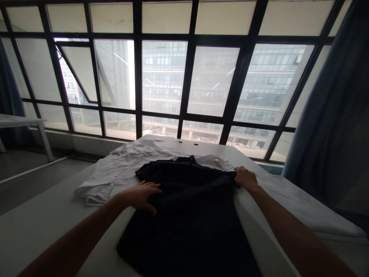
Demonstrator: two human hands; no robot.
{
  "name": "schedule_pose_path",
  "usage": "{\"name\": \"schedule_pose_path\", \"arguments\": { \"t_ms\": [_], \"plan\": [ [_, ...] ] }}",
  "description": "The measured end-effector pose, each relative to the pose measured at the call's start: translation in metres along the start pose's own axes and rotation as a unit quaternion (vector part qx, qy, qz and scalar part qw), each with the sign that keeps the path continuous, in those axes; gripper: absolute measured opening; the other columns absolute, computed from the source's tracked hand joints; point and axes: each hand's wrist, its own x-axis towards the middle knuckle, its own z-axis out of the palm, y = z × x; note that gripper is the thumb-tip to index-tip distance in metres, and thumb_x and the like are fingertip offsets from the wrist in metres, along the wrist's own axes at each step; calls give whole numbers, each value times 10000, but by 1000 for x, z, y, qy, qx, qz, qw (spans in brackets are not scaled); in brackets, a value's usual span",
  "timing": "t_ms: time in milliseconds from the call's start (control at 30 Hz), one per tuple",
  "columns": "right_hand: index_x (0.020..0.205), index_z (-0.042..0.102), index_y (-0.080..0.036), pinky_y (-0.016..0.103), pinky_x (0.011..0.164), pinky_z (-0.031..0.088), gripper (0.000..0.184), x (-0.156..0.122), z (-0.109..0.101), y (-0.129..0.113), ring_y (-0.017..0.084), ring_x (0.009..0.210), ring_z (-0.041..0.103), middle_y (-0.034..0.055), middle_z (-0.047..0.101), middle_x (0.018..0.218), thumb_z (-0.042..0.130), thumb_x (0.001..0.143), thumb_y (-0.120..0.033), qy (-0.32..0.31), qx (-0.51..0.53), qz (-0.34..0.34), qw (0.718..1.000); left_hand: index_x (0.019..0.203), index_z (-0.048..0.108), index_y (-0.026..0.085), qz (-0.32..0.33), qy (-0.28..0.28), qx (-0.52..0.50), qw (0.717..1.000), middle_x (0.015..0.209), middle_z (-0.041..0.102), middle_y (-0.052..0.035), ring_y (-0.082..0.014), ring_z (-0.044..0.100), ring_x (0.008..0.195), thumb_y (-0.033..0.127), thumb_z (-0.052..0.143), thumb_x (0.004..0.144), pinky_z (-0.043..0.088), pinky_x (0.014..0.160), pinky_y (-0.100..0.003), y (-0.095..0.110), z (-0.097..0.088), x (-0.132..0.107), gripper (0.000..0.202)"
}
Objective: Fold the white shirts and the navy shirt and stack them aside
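A dark navy or black garment (187,215), perhaps a shirt, lies spread on the white table with its collar-like end away from me. My left hand (142,196) rests on its left side, fingers spread and lying flat on the cloth. At the far right corner, my right hand (245,177) has its fingers closed round the garment's edge. Beyond and to the left, a crumpled white garment (115,169) is partly covered by the dark one.
The white table (37,223) reaches toward the windows. Folded white cloth (305,204) lies along the right side. A second white table (25,122) stands at the far left. Blue curtains (325,115) hang at the right, and one window pane (79,71) is tilted open.
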Motion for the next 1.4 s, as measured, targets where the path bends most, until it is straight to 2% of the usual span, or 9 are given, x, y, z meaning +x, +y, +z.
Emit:
{"name": "schedule_pose_path", "arguments": {
  "t_ms": [300,533,667,800,900,1067,1133,1267,1400],
  "plan": [
    [1070,684,-203,296,812,474,287,-103,-14,-53,223,949,638,86,654,1134,552,862,-351,-124,164,-258,944,1410,455,291,62,-20,25,998,1530,354,-111,-337,310,1406,604,761,648,20,1151,-578,31,15,7,879],
    [1307,589,-217,413,1084,366,492,-125,-3,-18,285,1268,493,102,468,1449,529,871,-437,-175,244,-266,916,1257,609,285,52,-4,47,998,1374,552,-104,-357,515,1231,521,803,627,170,1131,-556,51,6,-5,700],
    [1300,596,-208,425,1102,347,548,-121,-13,-6,302,1288,475,111,446,1466,625,799,-428,-225,254,-271,901,810,707,252,60,-7,12,998,883,709,3,-230,651,895,362,738,735,307,1082,-438,52,1,-7,137],
    [1270,616,-219,419,1082,369,547,-120,-17,-1,306,1272,487,102,446,1459,661,771,-439,-241,263,-262,897,704,629,211,69,-15,-49,996,631,605,64,-145,602,695,287,659,798,288,1099,-425,47,-6,-11,125],
    [1247,628,-213,412,1078,369,521,-121,-18,-2,302,1261,496,108,463,1440,665,767,-411,-236,270,-267,894,754,617,191,87,-49,-154,983,659,604,42,-134,552,624,402,657,805,490,843,-333,42,-18,-23,221],
    [1153,676,-209,408,1053,391,455,-123,-31,-4,302,1212,530,100,499,1405,693,711,-319,-252,277,-288,881,833,602,169,98,-214,-354,905,674,676,-34,-167,595,527,698,618,748,466,491,-258,24,-35,-36,536],
    [1169,672,-223,419,1052,394,514,-124,-38,-2,315,1238,507,91,472,1437,727,666,-310,-280,273,-273,879,896,591,169,67,-178,-370,909,730,706,-54,-174,621,513,726,552,779,472,485,-265,21,-33,-31,570],
    [1323,578,-248,440,1091,355,751,-124,-40,5,340,1340,401,87,357,1530,768,599,-315,-318,255,-245,880,964,639,169,26,62,-212,975,940,725,-84,-227,687,803,586,557,843,528,729,-320,24,-11,-7,442],
    [1381,525,-228,449,1124,307,726,-124,-31,7,335,1364,377,108,339,1542,695,707,-438,-297,261,-253,883,1162,635,237,62,83,-72,992,1353,574,-81,-271,539,1225,410,675,795,392,1053,-372,21,16,10,407]
  ]
}}
